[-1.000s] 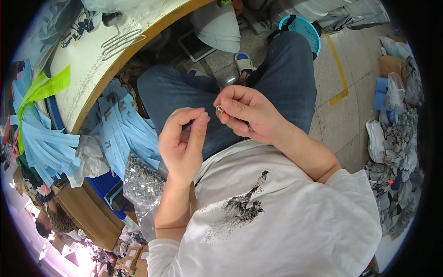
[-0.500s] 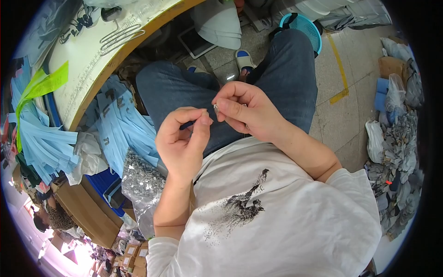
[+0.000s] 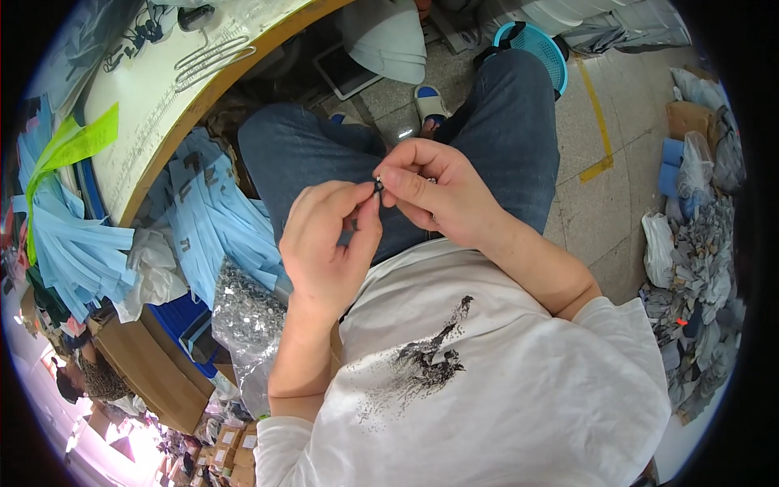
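While both hands meet over the lap, left hand (image 3: 329, 243) and right hand (image 3: 434, 193) each pinch a tiny dark metal part (image 3: 378, 186) between fingertips; clear bag of small parts (image 3: 243, 312) sits left, near the blue fabric pile (image 3: 207, 219).

Jeans (image 3: 503, 122) dark blue; shirt (image 3: 503, 381) white, black speckled print; basket (image 3: 531, 45) turquoise; fabric strips (image 3: 211, 219) light blue.

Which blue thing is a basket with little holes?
The round turquoise basket on the floor beyond the knee. The other blue things are flat fabric pieces piled by the table.
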A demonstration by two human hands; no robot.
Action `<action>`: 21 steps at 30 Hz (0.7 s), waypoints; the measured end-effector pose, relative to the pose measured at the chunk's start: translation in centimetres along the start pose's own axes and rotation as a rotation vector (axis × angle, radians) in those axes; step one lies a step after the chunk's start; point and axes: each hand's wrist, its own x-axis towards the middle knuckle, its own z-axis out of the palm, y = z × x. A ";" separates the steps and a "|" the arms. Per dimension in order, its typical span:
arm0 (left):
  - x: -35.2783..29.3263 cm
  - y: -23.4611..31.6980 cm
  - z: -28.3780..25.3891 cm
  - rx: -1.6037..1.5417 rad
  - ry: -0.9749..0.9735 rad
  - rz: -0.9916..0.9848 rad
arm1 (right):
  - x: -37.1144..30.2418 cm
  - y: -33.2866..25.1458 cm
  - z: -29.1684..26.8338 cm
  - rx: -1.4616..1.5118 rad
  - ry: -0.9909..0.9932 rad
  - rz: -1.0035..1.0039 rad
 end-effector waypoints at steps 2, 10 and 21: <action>0.1 -0.2 -0.1 0.071 -0.007 0.047 | 0.1 0.1 -0.1 0.003 0.001 0.000; 0.1 -0.5 -0.2 0.136 -0.009 0.109 | 0.0 -0.2 0.4 -0.134 0.022 -0.055; 0.1 -0.5 0.4 0.054 0.058 0.081 | 0.2 -0.1 0.0 -0.097 0.053 0.074</action>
